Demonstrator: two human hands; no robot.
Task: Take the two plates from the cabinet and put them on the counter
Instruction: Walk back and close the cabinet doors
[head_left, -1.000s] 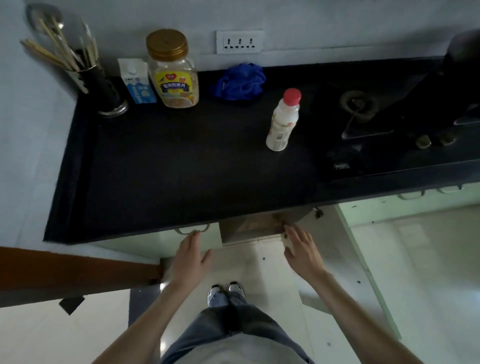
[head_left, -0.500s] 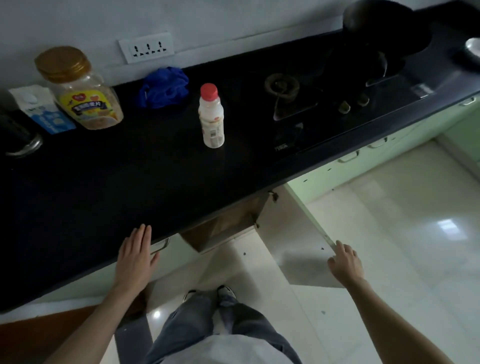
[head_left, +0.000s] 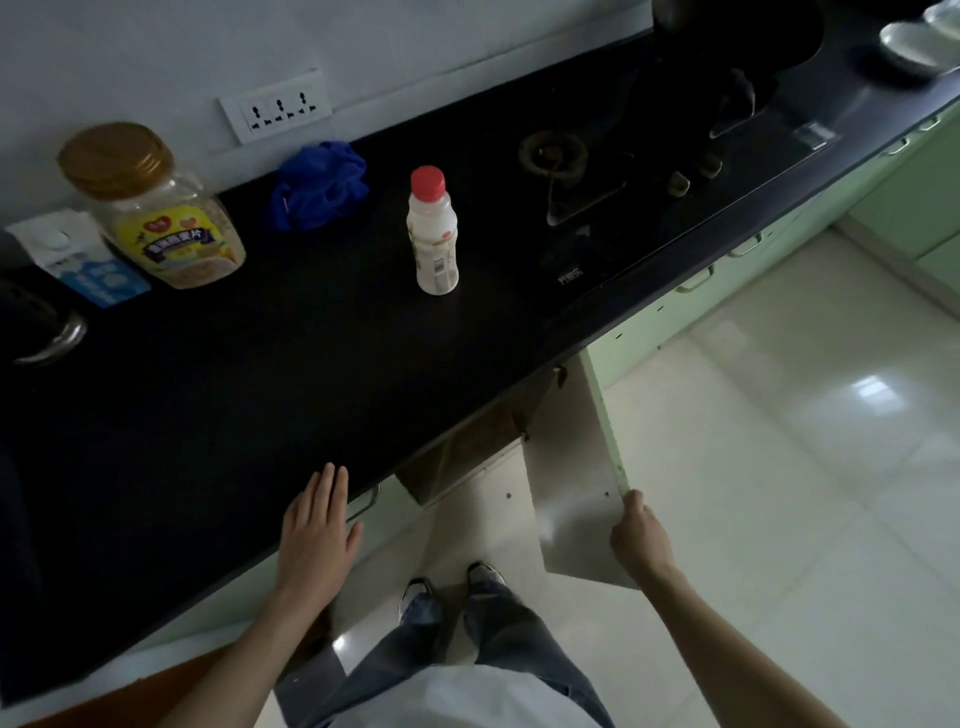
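Black counter (head_left: 260, 415) ran along the wall, bare near its front edge. Right hand (head_left: 641, 540) pinched the outer edge of the open cabinet door (head_left: 571, 493); left hand (head_left: 317, 525) lay flat, fingers together, on the front edge. Opening step appeared complete. Plates were not visible inside; next move probably required crouching and reaching in.

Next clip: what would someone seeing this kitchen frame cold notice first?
Most striking is the open cabinet door swung out below the black counter, its outer edge gripped by the right hand. The left hand lies flat on the counter's front edge. On the counter, a red-capped white bottle stands alone mid-surface; no plates are visible.
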